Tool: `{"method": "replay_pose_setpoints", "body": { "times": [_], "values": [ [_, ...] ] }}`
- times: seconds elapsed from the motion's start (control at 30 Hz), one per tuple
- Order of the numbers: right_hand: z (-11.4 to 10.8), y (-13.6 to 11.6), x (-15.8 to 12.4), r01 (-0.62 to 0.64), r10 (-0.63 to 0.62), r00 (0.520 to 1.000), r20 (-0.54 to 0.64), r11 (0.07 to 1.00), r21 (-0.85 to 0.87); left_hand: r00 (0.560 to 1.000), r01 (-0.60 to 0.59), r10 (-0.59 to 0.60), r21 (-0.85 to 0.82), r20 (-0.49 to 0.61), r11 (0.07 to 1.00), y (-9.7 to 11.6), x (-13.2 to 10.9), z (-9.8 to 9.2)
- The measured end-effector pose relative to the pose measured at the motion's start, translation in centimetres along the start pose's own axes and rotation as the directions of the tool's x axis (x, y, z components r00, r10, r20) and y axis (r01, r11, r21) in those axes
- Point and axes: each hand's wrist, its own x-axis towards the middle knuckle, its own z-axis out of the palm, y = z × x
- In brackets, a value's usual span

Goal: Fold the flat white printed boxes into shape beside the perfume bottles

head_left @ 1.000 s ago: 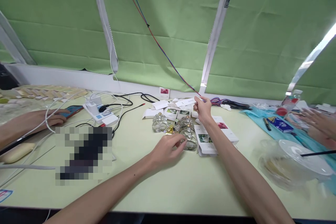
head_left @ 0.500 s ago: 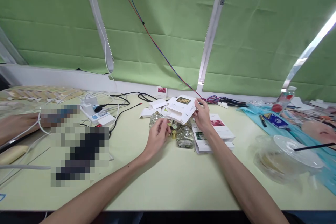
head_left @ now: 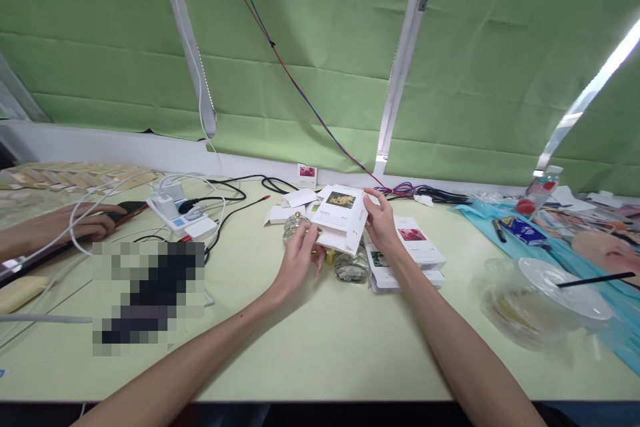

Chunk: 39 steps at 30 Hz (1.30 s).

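A small white cardboard box (head_left: 330,219) with a yellow-flower picture is held tilted above the table, its near end showing an unfastened flap. My right hand (head_left: 383,221) grips its right side between thumb and fingers. At the lower left corner, my left hand (head_left: 300,257) pinches the box, with some fingers curled beneath. Under the box stands a clear glass bottle (head_left: 351,268), partly covered. Another glass bottle (head_left: 295,223) is behind my left hand, mostly hidden. White boxes with a red-flower picture (head_left: 417,240) and a green picture (head_left: 383,267) lie beside my right wrist.
To the left are a white power strip (head_left: 183,219), tangled cables and another person's hand (head_left: 83,221). A bagged bowl with a white lid (head_left: 565,287) and a blue plastic sheet (head_left: 480,210) occupy the right. A small red-pictured card (head_left: 307,175) stands by the wall.
The box has come down and left toward my left hand, which now grips its near corner. My right hand moved slightly left with it. The other person's hand at left has shifted.
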Motion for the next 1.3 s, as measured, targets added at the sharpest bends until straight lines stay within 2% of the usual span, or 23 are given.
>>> {"method": "replay_pose_setpoints", "body": {
  "times": [0.23,0.5,0.73,1.13,1.3],
  "values": [
    [-0.43,0.41,0.26,0.06,-0.059,0.998,0.009,0.995,-0.08,0.997,-0.046,0.04,0.076,0.068,0.996,-0.47,-0.14,-0.13],
    [-0.2,0.34,-0.06,0.076,-0.076,0.997,0.008,0.987,-0.139,0.995,-0.099,0.094,0.203,0.035,0.974,-0.77,-0.2,-0.2],
    [-0.03,0.32,-0.5,0.067,-0.064,0.998,0.024,0.979,-0.194,0.995,-0.094,0.095,0.23,0.005,0.969,-0.44,-0.23,-0.06],
    [-0.35,0.67,-0.16,-0.061,0.069,0.997,0.025,0.968,-0.245,0.996,-0.086,0.092,0.259,-0.015,0.962,-0.34,-0.33,-0.19],
    [-0.47,0.74,-0.09,-0.088,0.101,0.994,0.052,0.973,-0.215,0.99,-0.12,0.136,0.3,-0.032,0.946,-0.19,-0.42,-0.03]
  ]
}}
